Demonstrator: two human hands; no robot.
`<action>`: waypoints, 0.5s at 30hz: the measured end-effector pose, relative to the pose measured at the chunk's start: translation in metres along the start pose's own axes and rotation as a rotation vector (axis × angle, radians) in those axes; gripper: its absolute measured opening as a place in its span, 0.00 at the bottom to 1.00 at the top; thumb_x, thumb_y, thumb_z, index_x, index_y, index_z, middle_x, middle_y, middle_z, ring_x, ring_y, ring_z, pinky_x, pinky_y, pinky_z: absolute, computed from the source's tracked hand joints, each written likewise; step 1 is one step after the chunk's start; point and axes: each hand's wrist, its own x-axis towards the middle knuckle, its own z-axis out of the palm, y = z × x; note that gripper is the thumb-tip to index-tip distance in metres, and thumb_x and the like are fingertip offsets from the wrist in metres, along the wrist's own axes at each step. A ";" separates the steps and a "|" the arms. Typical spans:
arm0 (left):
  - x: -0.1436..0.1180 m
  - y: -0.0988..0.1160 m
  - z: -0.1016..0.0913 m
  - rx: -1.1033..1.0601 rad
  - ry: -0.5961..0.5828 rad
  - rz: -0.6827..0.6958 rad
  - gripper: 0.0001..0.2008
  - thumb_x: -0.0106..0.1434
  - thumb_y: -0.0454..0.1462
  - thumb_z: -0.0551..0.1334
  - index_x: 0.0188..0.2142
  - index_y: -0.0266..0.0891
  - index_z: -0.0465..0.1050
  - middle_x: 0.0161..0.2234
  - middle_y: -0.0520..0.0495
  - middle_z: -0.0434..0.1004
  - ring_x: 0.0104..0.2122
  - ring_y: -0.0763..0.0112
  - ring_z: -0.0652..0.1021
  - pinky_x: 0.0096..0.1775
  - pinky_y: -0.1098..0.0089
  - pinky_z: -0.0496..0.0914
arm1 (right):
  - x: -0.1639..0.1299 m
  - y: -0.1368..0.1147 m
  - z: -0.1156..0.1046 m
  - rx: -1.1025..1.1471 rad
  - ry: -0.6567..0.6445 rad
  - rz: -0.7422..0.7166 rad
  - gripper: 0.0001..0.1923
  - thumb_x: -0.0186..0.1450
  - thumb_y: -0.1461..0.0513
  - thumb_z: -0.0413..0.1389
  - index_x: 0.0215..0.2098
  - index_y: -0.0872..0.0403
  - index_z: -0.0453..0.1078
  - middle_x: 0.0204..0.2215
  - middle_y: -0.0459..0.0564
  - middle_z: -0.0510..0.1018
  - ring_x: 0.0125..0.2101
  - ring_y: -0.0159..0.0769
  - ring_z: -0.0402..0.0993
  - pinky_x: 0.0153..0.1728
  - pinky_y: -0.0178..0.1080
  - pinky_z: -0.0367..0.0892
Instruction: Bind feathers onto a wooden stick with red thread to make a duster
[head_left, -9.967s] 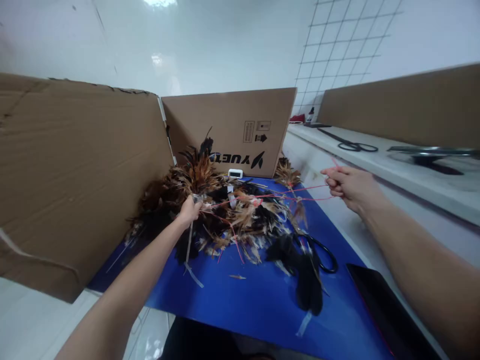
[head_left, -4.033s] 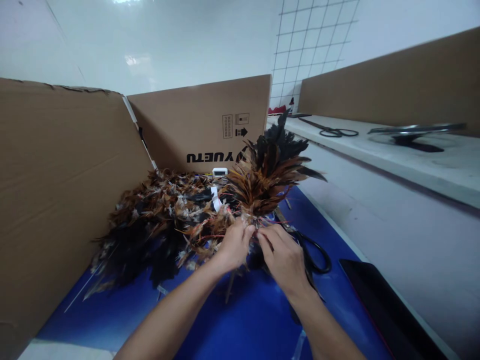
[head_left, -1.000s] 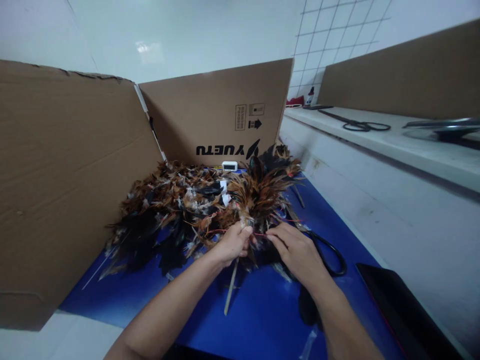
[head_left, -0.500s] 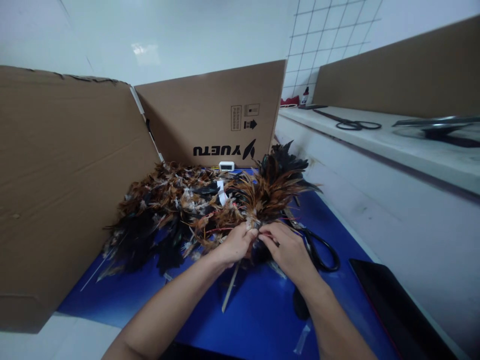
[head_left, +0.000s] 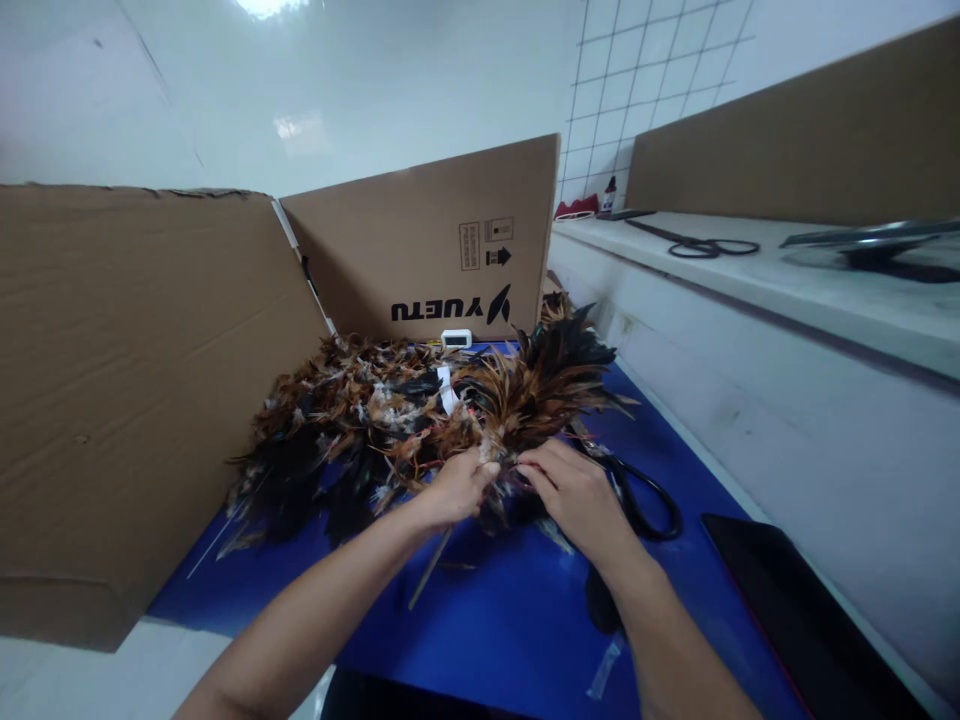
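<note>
A feather duster (head_left: 536, 385) with brown and black feathers points up and to the right, away from me. My left hand (head_left: 459, 487) is closed around its pale, fluffy base, and a thin light stick (head_left: 430, 572) comes out below that hand. My right hand (head_left: 568, 490) is pinched just to the right of the base, with a small gap between the two hands. Whatever its fingertips hold is too small to make out. Beside the right hand lie black-handled scissors (head_left: 660, 510), their blades partly hidden by feathers.
Loose brown and black feathers (head_left: 360, 400) heap over the blue tabletop (head_left: 480, 640). Cardboard panels (head_left: 420, 245) stand left and behind. A small white device (head_left: 456, 339) sits at the back. A black flat object (head_left: 795, 610) lies right. Another pair of scissors (head_left: 705, 245) rests on the ledge.
My hands have moved slightly apart, the left one shifting left with the feather duster. The stick's lower end has swung left. The camera view has shifted a little.
</note>
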 end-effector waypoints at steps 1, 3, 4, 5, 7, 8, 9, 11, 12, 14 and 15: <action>0.000 -0.001 0.000 0.048 0.011 0.005 0.13 0.60 0.46 0.52 0.31 0.38 0.60 0.20 0.56 0.58 0.19 0.77 0.62 0.23 0.74 0.60 | 0.000 -0.001 0.000 -0.007 -0.002 -0.004 0.08 0.65 0.64 0.48 0.35 0.53 0.69 0.32 0.48 0.73 0.33 0.34 0.70 0.39 0.37 0.64; 0.002 -0.002 -0.001 0.140 0.032 0.034 0.12 0.61 0.45 0.52 0.32 0.37 0.62 0.21 0.54 0.60 0.22 0.74 0.65 0.27 0.71 0.64 | 0.000 -0.004 -0.001 -0.017 -0.003 -0.012 0.08 0.65 0.63 0.48 0.34 0.53 0.69 0.32 0.48 0.73 0.33 0.34 0.71 0.39 0.37 0.64; 0.002 -0.002 -0.001 0.177 0.040 0.055 0.12 0.61 0.44 0.52 0.32 0.37 0.63 0.21 0.53 0.62 0.23 0.72 0.66 0.29 0.70 0.64 | 0.000 -0.005 -0.001 -0.021 -0.003 -0.017 0.08 0.65 0.63 0.47 0.34 0.52 0.69 0.32 0.48 0.73 0.33 0.34 0.71 0.40 0.37 0.64; 0.003 -0.002 0.000 0.204 0.045 0.075 0.11 0.61 0.44 0.52 0.32 0.37 0.64 0.21 0.53 0.63 0.25 0.71 0.67 0.30 0.70 0.65 | 0.000 -0.006 -0.001 -0.026 -0.003 -0.021 0.09 0.66 0.62 0.47 0.34 0.52 0.69 0.32 0.48 0.73 0.34 0.34 0.71 0.40 0.37 0.64; 0.004 -0.002 0.001 0.236 0.056 0.094 0.11 0.60 0.43 0.52 0.32 0.38 0.64 0.21 0.52 0.63 0.25 0.71 0.67 0.31 0.70 0.64 | 0.000 -0.008 -0.001 -0.037 0.002 -0.029 0.10 0.66 0.62 0.46 0.35 0.52 0.69 0.32 0.48 0.73 0.34 0.35 0.71 0.40 0.37 0.64; 0.004 -0.002 0.002 0.244 0.058 0.092 0.10 0.60 0.43 0.52 0.32 0.38 0.64 0.21 0.53 0.63 0.25 0.71 0.67 0.31 0.70 0.64 | 0.000 -0.008 -0.001 -0.043 0.004 -0.033 0.10 0.67 0.62 0.46 0.35 0.52 0.69 0.32 0.49 0.73 0.34 0.35 0.71 0.39 0.37 0.63; 0.004 -0.001 0.003 0.246 0.057 0.083 0.10 0.60 0.42 0.52 0.31 0.38 0.63 0.21 0.53 0.62 0.24 0.72 0.67 0.30 0.71 0.64 | -0.001 -0.009 -0.001 -0.049 0.005 -0.037 0.10 0.67 0.61 0.45 0.35 0.52 0.69 0.32 0.49 0.73 0.33 0.34 0.71 0.39 0.36 0.63; 0.002 0.001 0.005 0.219 0.043 0.057 0.09 0.61 0.42 0.51 0.30 0.38 0.61 0.20 0.54 0.60 0.21 0.74 0.65 0.27 0.72 0.62 | -0.001 -0.009 -0.001 -0.065 0.001 -0.041 0.11 0.67 0.61 0.45 0.35 0.52 0.69 0.31 0.49 0.73 0.33 0.34 0.71 0.38 0.36 0.63; 0.001 0.003 0.006 0.191 0.032 0.046 0.09 0.61 0.41 0.51 0.30 0.38 0.60 0.20 0.55 0.59 0.20 0.75 0.64 0.25 0.73 0.61 | -0.001 -0.009 -0.001 -0.072 -0.006 -0.042 0.11 0.67 0.61 0.45 0.35 0.52 0.69 0.31 0.49 0.73 0.33 0.34 0.71 0.38 0.35 0.63; -0.002 0.008 0.005 0.119 0.017 0.029 0.09 0.61 0.41 0.50 0.29 0.38 0.58 0.20 0.56 0.57 0.18 0.78 0.61 0.22 0.75 0.58 | -0.001 -0.008 -0.003 -0.087 -0.023 -0.045 0.10 0.67 0.62 0.45 0.34 0.53 0.68 0.31 0.48 0.72 0.33 0.33 0.70 0.38 0.35 0.62; -0.003 0.010 0.004 0.083 0.016 0.020 0.09 0.61 0.41 0.49 0.29 0.38 0.57 0.19 0.56 0.56 0.18 0.78 0.60 0.21 0.76 0.57 | -0.001 -0.008 -0.003 -0.097 -0.027 -0.048 0.10 0.67 0.62 0.45 0.34 0.53 0.68 0.31 0.48 0.72 0.33 0.33 0.70 0.38 0.35 0.62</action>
